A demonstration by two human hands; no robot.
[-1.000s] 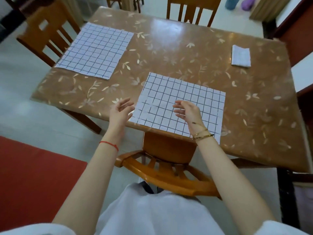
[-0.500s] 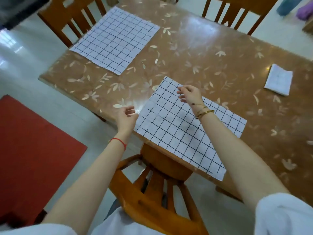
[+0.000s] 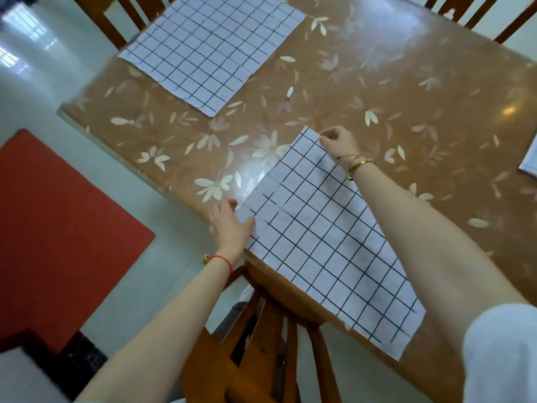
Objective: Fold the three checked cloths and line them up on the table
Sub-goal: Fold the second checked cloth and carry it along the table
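Note:
A white cloth with black checks [image 3: 316, 237] lies flat at the near edge of the brown flowered table [image 3: 363, 91], its near right corner hanging past the edge. My right hand [image 3: 337, 142] pinches its far left corner. My left hand [image 3: 229, 225] rests on its near left corner, thumb over the fabric. A second checked cloth [image 3: 212, 45] lies spread flat at the far left of the table. At the right border only an edge of a third, folded cloth [image 3: 530, 161] shows.
A wooden chair [image 3: 261, 344] is tucked under the near edge below the cloth. More chairs stand at the far left [image 3: 116, 21] and far right [image 3: 494, 16]. A red mat [image 3: 58, 228] lies on the pale floor at left.
The view has swung closer and leftward. My right hand reached to the cloth's far left corner and closed on it. My left hand came onto the near left corner.

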